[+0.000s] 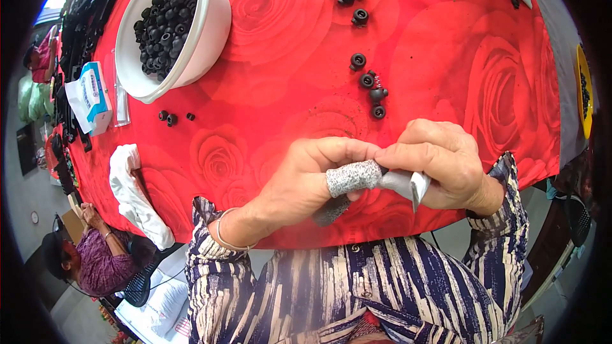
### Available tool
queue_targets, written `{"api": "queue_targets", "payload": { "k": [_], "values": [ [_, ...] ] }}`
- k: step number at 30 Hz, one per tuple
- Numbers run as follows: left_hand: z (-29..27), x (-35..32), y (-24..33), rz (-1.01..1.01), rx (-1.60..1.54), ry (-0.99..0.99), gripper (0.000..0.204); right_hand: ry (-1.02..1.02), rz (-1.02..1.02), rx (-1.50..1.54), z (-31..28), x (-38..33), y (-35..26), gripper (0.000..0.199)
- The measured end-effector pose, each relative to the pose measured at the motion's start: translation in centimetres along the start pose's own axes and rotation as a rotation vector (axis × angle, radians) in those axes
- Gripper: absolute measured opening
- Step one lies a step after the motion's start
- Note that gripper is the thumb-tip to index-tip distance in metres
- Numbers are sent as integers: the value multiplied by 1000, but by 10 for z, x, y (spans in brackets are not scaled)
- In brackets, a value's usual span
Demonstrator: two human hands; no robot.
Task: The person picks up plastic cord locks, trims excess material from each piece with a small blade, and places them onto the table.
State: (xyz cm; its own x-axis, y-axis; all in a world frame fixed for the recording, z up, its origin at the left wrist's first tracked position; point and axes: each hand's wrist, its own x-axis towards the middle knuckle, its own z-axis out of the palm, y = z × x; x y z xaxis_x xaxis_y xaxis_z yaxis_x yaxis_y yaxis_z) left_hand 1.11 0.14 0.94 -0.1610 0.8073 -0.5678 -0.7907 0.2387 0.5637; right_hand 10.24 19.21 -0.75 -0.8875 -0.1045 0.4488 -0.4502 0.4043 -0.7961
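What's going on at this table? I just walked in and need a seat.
A person in a striped top has both hands together above the near edge of the red rose-print tablecloth. The left hand, with grey finger sleeves, meets the right hand over something small and mostly hidden. Small black round parts lie loose just beyond; a white bowl holds many more. Another person sits at the left.

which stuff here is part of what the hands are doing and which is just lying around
In use:
left hand with grey finger sleeve
right hand, pinching a small part against the left; the part is hidden
black toggles loose on the red cloth
white bowl of black parts

Lying about:
white rag
tissue pack
yellow bowl at the table edge
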Motion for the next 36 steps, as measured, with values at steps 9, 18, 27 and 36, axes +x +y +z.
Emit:
{"api": "queue_targets", "payload": {
  "k": [9, 18, 27, 36],
  "values": [
    [-9, 3, -9, 29, -79, -49, 25, -31, -46, -40, -1, 4, 1, 30],
    [-6, 4, -11, -70, 10, 73, 21, -14, -66, -49, 1, 1, 4, 31],
    [-6, 6, -16, 31, -17, 15, 23, -19, -136, -95, -1, -1, 4, 31],
    [-4, 8, -22, 263, -7, 88, 23, -52, -10, -29, -7, 6, -2, 36]
  ]
}}
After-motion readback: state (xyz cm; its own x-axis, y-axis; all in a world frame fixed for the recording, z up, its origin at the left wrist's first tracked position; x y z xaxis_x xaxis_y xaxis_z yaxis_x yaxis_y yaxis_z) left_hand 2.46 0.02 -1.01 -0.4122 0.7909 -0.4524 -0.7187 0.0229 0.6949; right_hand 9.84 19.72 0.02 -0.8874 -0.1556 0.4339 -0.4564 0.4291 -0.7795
